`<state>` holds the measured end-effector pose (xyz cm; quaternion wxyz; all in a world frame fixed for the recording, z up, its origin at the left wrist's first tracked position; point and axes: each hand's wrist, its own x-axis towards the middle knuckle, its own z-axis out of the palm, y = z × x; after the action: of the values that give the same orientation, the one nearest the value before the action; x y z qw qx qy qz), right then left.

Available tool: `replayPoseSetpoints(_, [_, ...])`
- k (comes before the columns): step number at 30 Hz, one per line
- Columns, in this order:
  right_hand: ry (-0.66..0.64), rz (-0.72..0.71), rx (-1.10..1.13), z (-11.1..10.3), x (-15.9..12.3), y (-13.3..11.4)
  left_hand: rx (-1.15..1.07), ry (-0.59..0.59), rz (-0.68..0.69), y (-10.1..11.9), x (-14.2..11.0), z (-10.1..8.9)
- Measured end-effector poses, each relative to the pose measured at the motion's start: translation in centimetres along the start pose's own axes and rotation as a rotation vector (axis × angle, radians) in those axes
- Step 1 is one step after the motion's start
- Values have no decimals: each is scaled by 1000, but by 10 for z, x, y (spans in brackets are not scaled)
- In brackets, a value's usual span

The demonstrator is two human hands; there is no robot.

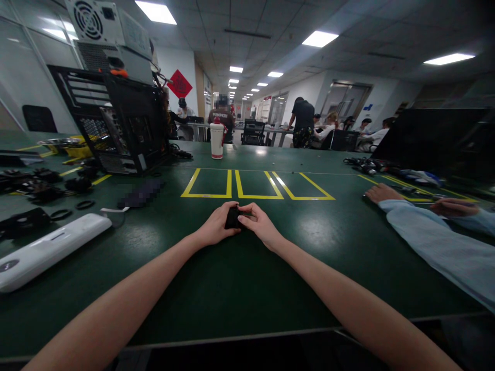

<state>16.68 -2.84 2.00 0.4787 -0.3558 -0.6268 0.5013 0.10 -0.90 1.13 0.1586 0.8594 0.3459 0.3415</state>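
Between my two hands is a small black block-like part [232, 218], just above or on the green tabletop; its exact kind does not show. My left hand [216, 225] grips it from the left, fingers curled round its far side and thumb along the near edge. From the right, my right hand [260, 222] pinches it with thumb and forefinger. The fingers cover much of the part. Just beyond my hands, yellow tape outlines [260, 196] mark three bays on the table [240, 288].
On the left stand an open black computer case [131, 123] with a power supply [93, 23] on top, a white device [54, 247] and black parts [42, 185]. A white cup [217, 139] stands behind the bays. A co-worker's blue sleeves [436, 242] rest at right.
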Motion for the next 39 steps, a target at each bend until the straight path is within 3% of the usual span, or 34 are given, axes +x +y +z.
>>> replayPoseSetpoints(9, [-36,52,-37,-3,-2,-4,-12,-17,-11,0,0,-1])
replayPoseSetpoints(32, [-8,17,17,0,-1,-3,-37,-2,-9,1,0,0])
replayPoseSetpoints(39, [-16,80,-46,-2,-2,-5,-34,-21,-27,2,-1,-2])
